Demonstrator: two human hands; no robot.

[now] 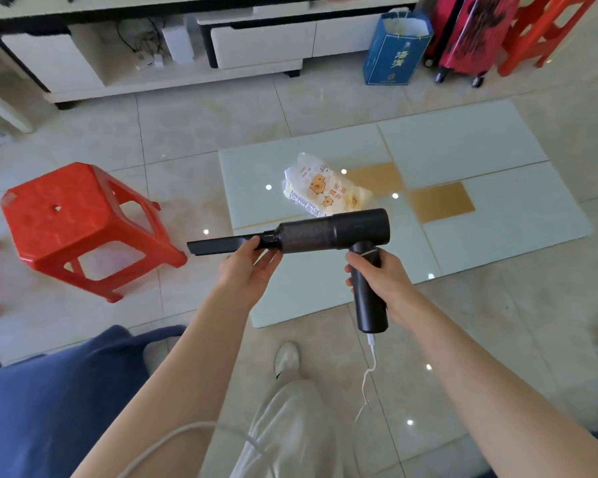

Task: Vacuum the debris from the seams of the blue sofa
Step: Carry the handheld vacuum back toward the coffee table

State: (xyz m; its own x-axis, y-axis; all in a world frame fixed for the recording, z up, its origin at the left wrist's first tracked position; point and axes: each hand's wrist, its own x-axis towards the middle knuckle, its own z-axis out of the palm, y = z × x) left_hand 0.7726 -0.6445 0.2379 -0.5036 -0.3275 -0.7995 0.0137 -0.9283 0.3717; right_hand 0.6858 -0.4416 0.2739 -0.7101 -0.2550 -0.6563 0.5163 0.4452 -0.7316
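Note:
A black handheld vacuum [328,231] is held level over the edge of a glass table. My right hand [377,274] grips its handle, which points down toward me. My left hand [249,267] holds the flat crevice nozzle [218,243] from below, thumb on top where it joins the body; the nozzle points left. A white cable [368,370] hangs from the handle's bottom end. The blue sofa [49,401] fills the lower left corner, under my left forearm.
A pale glass coffee table [480,160] carries a plastic snack bag [321,188]. A red plastic stool [80,222] stands on the tile floor at left. A white TV cabinet [256,46], blue paper bag [394,50] and red suitcase [470,36] line the far wall. My leg and shoe [285,357] are below.

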